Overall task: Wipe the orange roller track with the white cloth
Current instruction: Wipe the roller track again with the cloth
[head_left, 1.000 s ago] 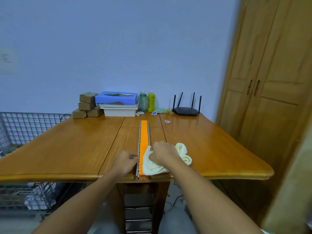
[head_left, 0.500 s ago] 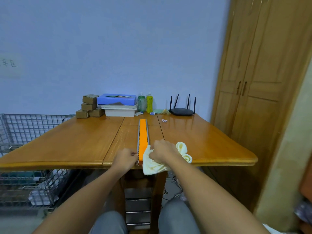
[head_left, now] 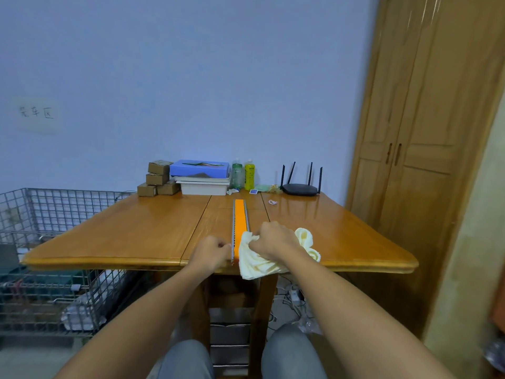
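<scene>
Wooden double doors [head_left: 426,160] stand at the right, shut. The wooden bench [head_left: 136,236] fills the mid-frame and has seams running front to back. A wire mesh cage [head_left: 54,214] sits at the bench's left side. The orange roller track [head_left: 240,217] lies along the bench's centre panel, running lengthwise from the near edge toward the wall, with grey rails on both sides. The white cloth [head_left: 257,262] is bunched over the track's near end; one part hangs past the bench edge and a rolled part lies on the bench to the right. A blue box [head_left: 199,168] is stacked on a white tray at the back. The right hand [head_left: 276,239] is fisted around the cloth and rests on the track's right side. The left hand [head_left: 211,251] has its fingers curled and pinches the track's left rail at the near end. A black router [head_left: 300,189], a stack of cardboard boxes [head_left: 158,177], a green bottle [head_left: 237,175] and a yellow bottle [head_left: 249,175] line the wall side.
</scene>
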Action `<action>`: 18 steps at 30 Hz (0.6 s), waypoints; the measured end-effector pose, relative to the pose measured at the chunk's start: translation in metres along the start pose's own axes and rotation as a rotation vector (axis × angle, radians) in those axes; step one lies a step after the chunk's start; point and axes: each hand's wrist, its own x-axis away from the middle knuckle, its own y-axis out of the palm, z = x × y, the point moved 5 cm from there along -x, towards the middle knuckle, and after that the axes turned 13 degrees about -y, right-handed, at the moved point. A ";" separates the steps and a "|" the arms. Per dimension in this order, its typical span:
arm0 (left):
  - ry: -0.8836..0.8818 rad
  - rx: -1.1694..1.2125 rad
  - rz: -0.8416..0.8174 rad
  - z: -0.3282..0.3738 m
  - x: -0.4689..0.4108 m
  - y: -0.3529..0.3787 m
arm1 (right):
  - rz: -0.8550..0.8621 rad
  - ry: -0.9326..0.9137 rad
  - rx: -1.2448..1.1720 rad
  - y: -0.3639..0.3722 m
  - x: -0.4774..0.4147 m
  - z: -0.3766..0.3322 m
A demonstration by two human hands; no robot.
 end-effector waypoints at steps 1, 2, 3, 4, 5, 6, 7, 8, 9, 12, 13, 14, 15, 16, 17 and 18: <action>-0.011 0.037 -0.008 0.001 -0.002 -0.005 | 0.033 0.006 -0.014 -0.003 -0.002 -0.001; -0.022 0.095 -0.021 0.002 -0.005 -0.009 | 0.062 0.008 -0.029 -0.006 -0.005 -0.002; -0.025 0.166 -0.032 0.005 -0.008 -0.013 | 0.094 0.007 -0.050 -0.010 -0.009 -0.004; -0.030 0.243 -0.052 0.008 -0.011 -0.018 | 0.127 0.007 -0.078 -0.014 -0.013 -0.006; -0.031 0.327 -0.082 0.013 -0.013 -0.022 | 0.162 0.008 -0.111 -0.018 -0.018 -0.008; -0.041 0.408 -0.129 0.019 -0.014 -0.025 | 0.196 0.013 -0.148 -0.022 -0.024 -0.009; -0.046 0.485 -0.181 0.025 -0.016 -0.027 | 0.231 0.018 -0.188 -0.026 -0.030 -0.010; -0.053 0.554 -0.231 0.032 -0.018 -0.029 | 0.270 0.023 -0.229 -0.030 -0.036 -0.012; -0.064 0.625 -0.274 0.039 -0.021 -0.032 | 0.313 0.027 -0.268 -0.034 -0.042 -0.014; -0.058 0.838 -0.395 0.059 -0.033 -0.040 | 0.426 0.013 -0.338 -0.049 -0.059 -0.020; -0.045 0.900 -0.439 0.067 -0.037 -0.042 | 0.449 0.005 -0.358 -0.052 -0.066 -0.022; -0.036 0.942 -0.475 0.074 -0.042 -0.043 | 0.470 0.001 -0.394 -0.055 -0.073 -0.024; -0.037 0.974 -0.502 0.082 -0.044 -0.046 | 0.486 -0.002 -0.450 -0.055 -0.081 -0.025; -0.045 1.012 -0.514 0.089 -0.048 -0.047 | 0.496 -0.002 -0.527 -0.054 -0.089 -0.026; -0.052 1.045 -0.513 0.095 -0.054 -0.049 | 0.506 -0.006 -0.617 -0.052 -0.098 -0.027; -0.050 1.063 -0.510 0.099 -0.060 -0.052 | 0.524 -0.007 -0.711 -0.050 -0.107 -0.027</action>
